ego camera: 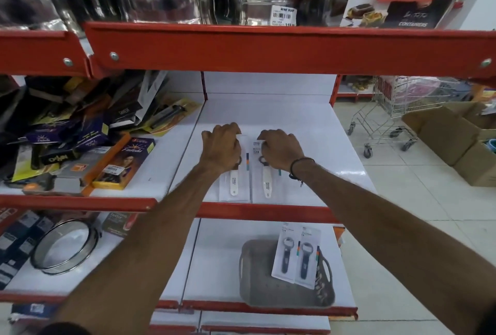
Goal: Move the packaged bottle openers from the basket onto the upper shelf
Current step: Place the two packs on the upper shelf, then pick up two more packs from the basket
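Note:
Two packaged white-handled bottle openers lie side by side on the white upper shelf [308,130]. My left hand [221,149] rests on the top of the left pack [234,183], fingers curled over it. My right hand [280,150] holds the top of the right pack [267,184]. On the shelf below, a grey basket [257,294] holds two more packs with dark-handled openers [295,256], leaning against its right side.
To the left of the packs lies a heap of boxed goods [80,144]. A red shelf lip [268,47] with steel pots above hangs overhead. A round sieve [64,246] sits lower left. A shopping trolley [389,119] and cardboard boxes [456,136] stand on the floor at right.

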`<state>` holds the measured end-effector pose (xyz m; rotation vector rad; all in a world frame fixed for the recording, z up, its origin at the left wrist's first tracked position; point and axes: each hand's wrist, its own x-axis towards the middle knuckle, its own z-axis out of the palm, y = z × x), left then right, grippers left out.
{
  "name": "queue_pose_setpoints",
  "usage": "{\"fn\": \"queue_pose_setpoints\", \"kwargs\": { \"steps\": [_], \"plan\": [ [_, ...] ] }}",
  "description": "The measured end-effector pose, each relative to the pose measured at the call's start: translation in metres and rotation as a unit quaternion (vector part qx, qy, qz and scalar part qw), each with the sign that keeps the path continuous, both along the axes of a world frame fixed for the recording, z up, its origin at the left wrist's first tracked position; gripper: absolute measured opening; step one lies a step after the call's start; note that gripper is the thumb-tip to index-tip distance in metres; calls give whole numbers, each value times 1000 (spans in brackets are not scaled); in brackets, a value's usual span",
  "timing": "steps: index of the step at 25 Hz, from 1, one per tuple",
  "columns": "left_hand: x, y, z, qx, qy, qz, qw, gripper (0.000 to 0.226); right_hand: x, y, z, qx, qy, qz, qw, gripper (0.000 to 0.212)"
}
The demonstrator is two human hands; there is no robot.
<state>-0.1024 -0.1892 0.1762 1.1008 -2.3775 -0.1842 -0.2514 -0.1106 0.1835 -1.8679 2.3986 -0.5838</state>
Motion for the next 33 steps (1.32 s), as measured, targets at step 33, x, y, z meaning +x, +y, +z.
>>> {"fn": "queue_pose_setpoints", "kwargs": {
  "steps": [33],
  "plan": [
    [-8,175,-219,24,-314,-160,935,76,-16,211,-221,207,42,-155,965,78]
  ]
}}
